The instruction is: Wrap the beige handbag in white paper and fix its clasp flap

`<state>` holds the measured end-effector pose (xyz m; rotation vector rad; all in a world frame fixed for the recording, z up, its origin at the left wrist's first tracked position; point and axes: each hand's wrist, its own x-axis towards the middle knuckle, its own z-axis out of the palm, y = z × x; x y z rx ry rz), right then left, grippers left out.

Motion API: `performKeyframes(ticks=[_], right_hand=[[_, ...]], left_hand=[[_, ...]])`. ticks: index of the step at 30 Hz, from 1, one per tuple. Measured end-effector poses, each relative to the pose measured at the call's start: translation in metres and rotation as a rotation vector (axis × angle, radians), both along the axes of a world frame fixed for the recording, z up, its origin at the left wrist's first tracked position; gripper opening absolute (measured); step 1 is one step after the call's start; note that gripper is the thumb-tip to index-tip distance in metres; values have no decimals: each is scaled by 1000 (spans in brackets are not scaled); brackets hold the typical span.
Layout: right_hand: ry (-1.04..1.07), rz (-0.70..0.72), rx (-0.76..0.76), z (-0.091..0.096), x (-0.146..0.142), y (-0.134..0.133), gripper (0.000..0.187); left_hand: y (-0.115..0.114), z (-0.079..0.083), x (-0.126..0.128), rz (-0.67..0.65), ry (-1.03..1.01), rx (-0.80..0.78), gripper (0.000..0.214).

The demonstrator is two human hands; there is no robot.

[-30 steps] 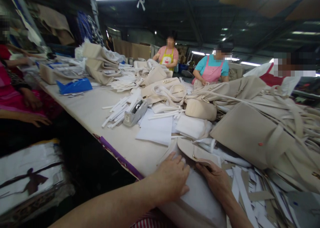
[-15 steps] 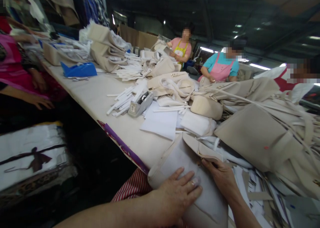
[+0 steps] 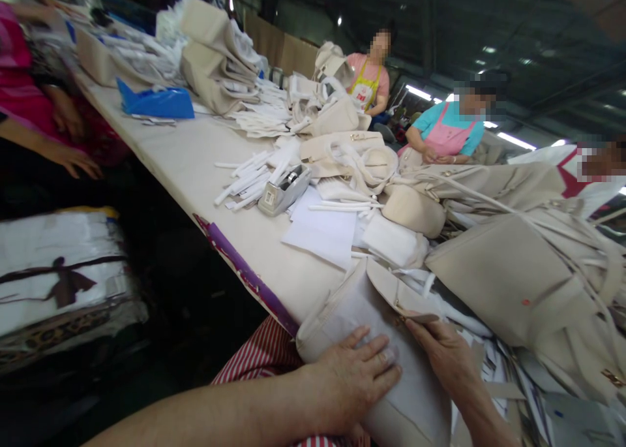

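A beige handbag (image 3: 337, 323) leans at the table's near edge against my lap, its side covered with a pale protective sheet. My left hand (image 3: 359, 372) lies flat on that sheet, fingers spread, with a ring on one finger. At the bag's top, my right hand (image 3: 447, 352) pinches the edge of the flap (image 3: 398, 293) between thumb and fingers, close to a small metal fitting. The thumb is partly hidden. Just beyond the bag lie a white paper sheet (image 3: 325, 228) and a wrapped white packet (image 3: 394, 238).
A tape dispenser (image 3: 283, 190) stands among white rolled sticks (image 3: 244, 183). Beige bags (image 3: 503, 271) pile up on the right, above paper scraps (image 3: 493, 362). A blue holder (image 3: 156, 101) sits farther left. Co-workers (image 3: 450, 130) are around the table (image 3: 190, 179). A white bundle (image 3: 59, 251) stands lower left.
The view has tilted and shifted slightly, so the table and people appear moved. Both hands keep nearly the same places on the handbag.
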<state>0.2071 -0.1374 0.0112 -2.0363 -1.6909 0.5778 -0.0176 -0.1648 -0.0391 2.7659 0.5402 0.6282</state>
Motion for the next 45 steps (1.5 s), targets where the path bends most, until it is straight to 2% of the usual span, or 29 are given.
performKeyframes(ticks=[4, 9, 15, 19, 23, 33, 39, 43, 45], right_hand=[[-95, 75, 11, -5, -1, -6, 36], [-232, 225, 113, -13, -3, -13, 34], [-548, 396, 263, -26, -3, -20, 29], [-796, 447, 332, -27, -11, -25, 32], [-914, 462, 373, -26, -20, -28, 37], [-956, 450, 377, -27, -28, -28, 39], [-962, 453, 334, -30, -23, -25, 39], [-708, 418, 342, -30, -14, -19, 23], [-520, 347, 331, -28, -11, -15, 27]], left_hand=[[0, -3, -1, -7, -11, 2, 71], [0, -4, -2, 2, -3, 12, 72], [0, -4, -1, 1, -7, 3, 83], [-1, -5, 0, 16, 26, 17, 93], [-2, -4, 1, 26, 34, 15, 91], [-2, -3, 4, 41, 36, -1, 92], [-2, -4, 4, 44, 58, -5, 95], [-2, -4, 4, 35, 68, -6, 97], [-2, -4, 3, 30, 59, -12, 95]])
